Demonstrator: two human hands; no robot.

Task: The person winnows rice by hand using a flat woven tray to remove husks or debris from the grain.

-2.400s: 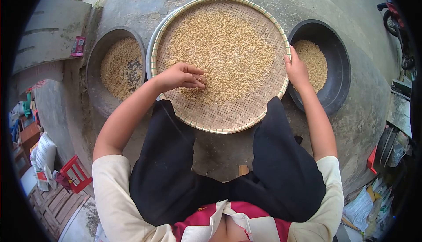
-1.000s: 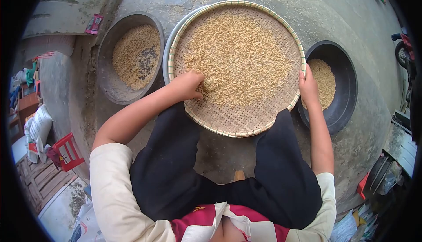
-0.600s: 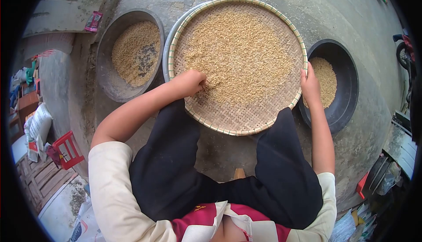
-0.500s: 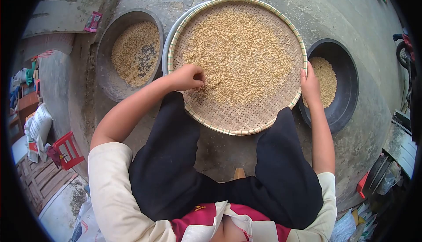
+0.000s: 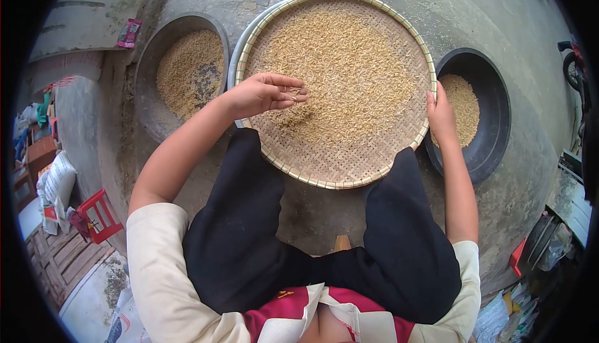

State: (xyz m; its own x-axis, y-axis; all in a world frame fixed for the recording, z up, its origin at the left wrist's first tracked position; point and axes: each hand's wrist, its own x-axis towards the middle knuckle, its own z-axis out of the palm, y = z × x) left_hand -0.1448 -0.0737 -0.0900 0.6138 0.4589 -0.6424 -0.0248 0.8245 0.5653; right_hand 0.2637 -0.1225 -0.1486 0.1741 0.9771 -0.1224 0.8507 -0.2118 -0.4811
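A round woven bamboo winnowing tray [image 5: 346, 168] with a bound rim lies across my knees and over a grey basin whose edge shows at its left. Unhusked rice grains [image 5: 349, 72] cover most of the weave in a thin layer. Above the tray's left side is my left hand [image 5: 265, 93], its fingers stretched out and apart. A few grains seem to cling to the fingertips; a small darker clump of grain lies beneath them. With my right hand [image 5: 441, 118] I grip the rim on the right, thumb on the inside, the other fingers largely hidden beneath.
On the left stands a dark tub [image 5: 146, 93] holding paler grain, and another black tub [image 5: 493, 131] with grain is at the right. A pink packet [image 5: 129, 33] lies at upper left. Red plastic chair [image 5: 100, 215] and white sacks [image 5: 59, 184] are farther left.
My left hand has lifted from the grain and moved slightly up and right, its fingers opening from a pinch. The right hand keeps its hold on the rim.
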